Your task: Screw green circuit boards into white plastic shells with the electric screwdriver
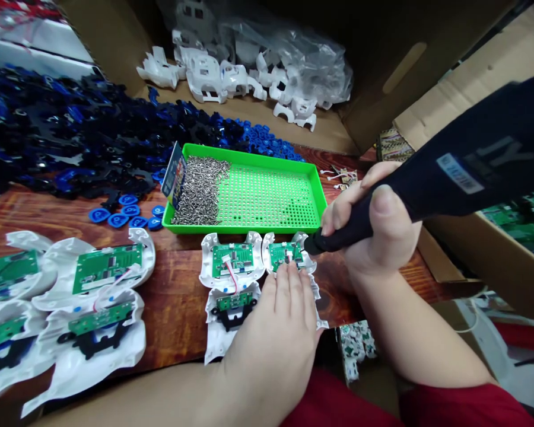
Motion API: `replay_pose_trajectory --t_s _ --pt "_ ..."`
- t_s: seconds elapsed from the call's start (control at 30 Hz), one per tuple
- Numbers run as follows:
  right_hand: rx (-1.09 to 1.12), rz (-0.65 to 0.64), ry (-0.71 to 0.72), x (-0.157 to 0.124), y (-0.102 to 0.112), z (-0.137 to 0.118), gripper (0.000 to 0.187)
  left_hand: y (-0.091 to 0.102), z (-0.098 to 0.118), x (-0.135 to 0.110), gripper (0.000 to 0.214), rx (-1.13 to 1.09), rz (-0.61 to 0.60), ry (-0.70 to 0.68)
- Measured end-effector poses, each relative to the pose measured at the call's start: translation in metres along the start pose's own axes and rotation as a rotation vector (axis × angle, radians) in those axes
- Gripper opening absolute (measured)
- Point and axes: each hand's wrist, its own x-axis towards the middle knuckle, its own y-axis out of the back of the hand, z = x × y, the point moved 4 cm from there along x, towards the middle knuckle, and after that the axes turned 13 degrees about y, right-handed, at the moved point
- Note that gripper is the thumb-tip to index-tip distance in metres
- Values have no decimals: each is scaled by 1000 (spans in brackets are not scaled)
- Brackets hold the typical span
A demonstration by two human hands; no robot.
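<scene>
Wrapped in my right hand is a black electric screwdriver, slanting down to the left. Its tip reaches the right edge of a green circuit board set in a white plastic shell. My left hand lies flat with fingers stretched over the lower part of that shell, hiding much of it. Left of it sits a similar shell with a circuit board, a red and white wire and a smaller board on a black bracket. Just behind stands a green tray with many small screws.
More white shells with boards lie at the left. Blue button pieces and a heap of dark blue and black parts spread behind them. A cardboard box with white shells stands at the back; another box holds green boards at right.
</scene>
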Motion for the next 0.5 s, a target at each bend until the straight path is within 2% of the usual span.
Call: replay_pose_trajectory --t_s 0.13,0.33,0.4,0.5 --pt "24 -29 7 -3 2 1 9 0 0 1 54 1 -5 0" --pt "13 11 -62 -1 6 -2 17 0 -1 1 56 32 12 22" --pt "-8 28 -13 9 6 -6 16 -1 0 1 55 39 10 -1" --pt "-38 82 143 27 7 -5 12 -2 2 -1 54 47 -3 -38"
